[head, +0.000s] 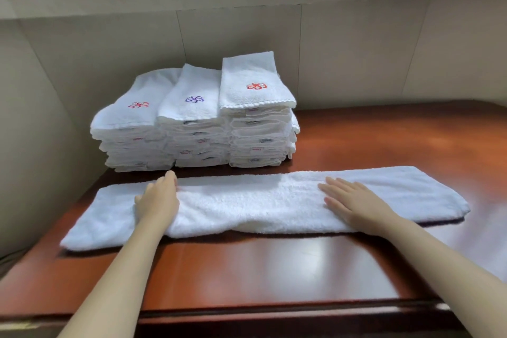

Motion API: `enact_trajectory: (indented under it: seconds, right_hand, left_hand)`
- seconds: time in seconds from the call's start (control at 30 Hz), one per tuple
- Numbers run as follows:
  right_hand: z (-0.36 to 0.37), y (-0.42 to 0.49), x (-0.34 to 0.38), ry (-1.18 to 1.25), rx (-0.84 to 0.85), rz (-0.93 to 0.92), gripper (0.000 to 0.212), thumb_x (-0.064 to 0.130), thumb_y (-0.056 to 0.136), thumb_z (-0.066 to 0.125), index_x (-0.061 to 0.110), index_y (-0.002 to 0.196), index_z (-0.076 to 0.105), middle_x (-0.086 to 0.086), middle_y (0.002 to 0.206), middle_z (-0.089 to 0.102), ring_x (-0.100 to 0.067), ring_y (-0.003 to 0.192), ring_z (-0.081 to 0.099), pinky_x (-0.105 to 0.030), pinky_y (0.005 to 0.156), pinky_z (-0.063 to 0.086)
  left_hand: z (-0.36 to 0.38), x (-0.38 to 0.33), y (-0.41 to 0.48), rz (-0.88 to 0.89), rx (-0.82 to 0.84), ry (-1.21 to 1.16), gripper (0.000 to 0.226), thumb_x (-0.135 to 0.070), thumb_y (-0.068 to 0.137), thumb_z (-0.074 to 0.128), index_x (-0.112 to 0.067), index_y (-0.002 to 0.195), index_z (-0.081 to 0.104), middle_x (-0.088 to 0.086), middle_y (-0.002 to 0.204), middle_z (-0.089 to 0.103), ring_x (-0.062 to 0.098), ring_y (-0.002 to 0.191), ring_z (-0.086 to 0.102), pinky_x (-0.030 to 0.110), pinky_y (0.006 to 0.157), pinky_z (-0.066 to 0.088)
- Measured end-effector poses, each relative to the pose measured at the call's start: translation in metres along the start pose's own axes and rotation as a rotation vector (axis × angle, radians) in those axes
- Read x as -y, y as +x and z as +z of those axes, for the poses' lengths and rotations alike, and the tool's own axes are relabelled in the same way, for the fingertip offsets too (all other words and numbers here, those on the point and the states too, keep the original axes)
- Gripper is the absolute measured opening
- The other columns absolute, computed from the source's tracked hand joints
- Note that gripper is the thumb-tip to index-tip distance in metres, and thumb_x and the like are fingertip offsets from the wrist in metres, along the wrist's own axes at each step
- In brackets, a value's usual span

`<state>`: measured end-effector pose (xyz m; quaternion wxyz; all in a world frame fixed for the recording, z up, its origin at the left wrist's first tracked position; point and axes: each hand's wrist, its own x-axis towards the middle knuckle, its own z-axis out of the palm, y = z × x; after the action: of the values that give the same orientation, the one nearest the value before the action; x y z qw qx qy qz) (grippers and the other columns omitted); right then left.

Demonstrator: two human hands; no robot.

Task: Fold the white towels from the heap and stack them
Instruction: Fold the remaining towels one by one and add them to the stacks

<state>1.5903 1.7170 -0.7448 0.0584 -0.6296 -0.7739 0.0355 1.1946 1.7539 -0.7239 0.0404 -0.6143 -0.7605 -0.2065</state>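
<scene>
A white towel (247, 200) lies folded into a long narrow strip across the reddish wooden table (274, 269), running from left to right. My left hand (157, 200) rests flat on its left part, fingers straight and pointing away from me. My right hand (354, 200) lies flat on its right part with fingers spread. Behind the strip stand three stacks of folded white towels (197, 123), side by side. The top towels carry embroidered flower marks, red on the left and right stacks, purple on the middle one.
The stacks stand against a beige panelled wall (356, 49) at the table's back left. The table's left edge drops off beside the towel's left end. Bare polished wood lies in front of the strip and to the right of the stacks.
</scene>
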Motion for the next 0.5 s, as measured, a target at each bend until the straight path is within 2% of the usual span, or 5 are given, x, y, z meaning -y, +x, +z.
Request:
enact_trajectory:
  seconds: [0.07, 0.2, 0.3, 0.4, 0.5]
  right_hand:
    - [-0.002, 0.000, -0.004, 0.008, 0.019, -0.009, 0.048, 0.050, 0.100, 0.023, 0.041, 0.147, 0.023, 0.016, 0.158, 0.012, -0.003, 0.145, 0.007, -0.030, 0.116, 0.005]
    - [-0.007, 0.003, -0.010, -0.008, 0.070, -0.022, 0.052, 0.054, 0.098, 0.022, 0.041, 0.149, 0.017, 0.019, 0.157, 0.008, 0.000, 0.145, 0.003, -0.031, 0.118, 0.000]
    - [-0.010, 0.008, -0.009, -0.001, 0.095, 0.005, 0.053, 0.054, 0.098, 0.022, 0.040, 0.149, 0.016, 0.018, 0.158, 0.008, -0.001, 0.145, 0.003, -0.033, 0.118, -0.001]
    - [-0.013, 0.017, 0.005, -0.012, 0.053, 0.075, 0.048, 0.045, 0.101, 0.025, 0.032, 0.146, 0.029, 0.010, 0.156, 0.024, -0.010, 0.144, 0.019, -0.040, 0.117, 0.011]
    - [-0.018, 0.031, 0.035, -0.034, -0.060, 0.032, 0.042, 0.032, 0.100, 0.035, 0.023, 0.141, 0.038, 0.000, 0.143, 0.047, -0.021, 0.130, 0.042, -0.039, 0.107, 0.031]
  left_hand:
    - [0.001, 0.008, 0.010, 0.036, 0.001, -0.043, 0.023, -0.002, 0.093, 0.030, -0.021, 0.093, 0.043, -0.001, 0.088, 0.055, 0.024, 0.084, 0.043, 0.038, 0.074, 0.037]
    - [-0.004, 0.038, 0.026, 0.083, 0.194, -0.134, 0.022, -0.030, 0.099, 0.039, -0.026, 0.114, 0.055, -0.005, 0.110, 0.057, 0.019, 0.105, 0.051, 0.037, 0.084, 0.039]
    - [-0.015, 0.054, 0.030, 0.057, 0.318, -0.059, 0.025, -0.022, 0.093, 0.045, -0.032, 0.113, 0.056, -0.004, 0.114, 0.052, 0.017, 0.107, 0.048, 0.035, 0.086, 0.037]
    - [-0.024, 0.051, 0.030, 0.000, 0.364, 0.057, 0.021, -0.012, 0.090, 0.041, -0.028, 0.100, 0.051, -0.002, 0.110, 0.050, 0.021, 0.104, 0.044, 0.042, 0.089, 0.036]
    - [-0.022, 0.042, 0.023, -0.001, 0.263, 0.094, 0.021, -0.005, 0.090, 0.035, -0.024, 0.096, 0.044, -0.003, 0.104, 0.049, 0.019, 0.098, 0.039, 0.041, 0.085, 0.031]
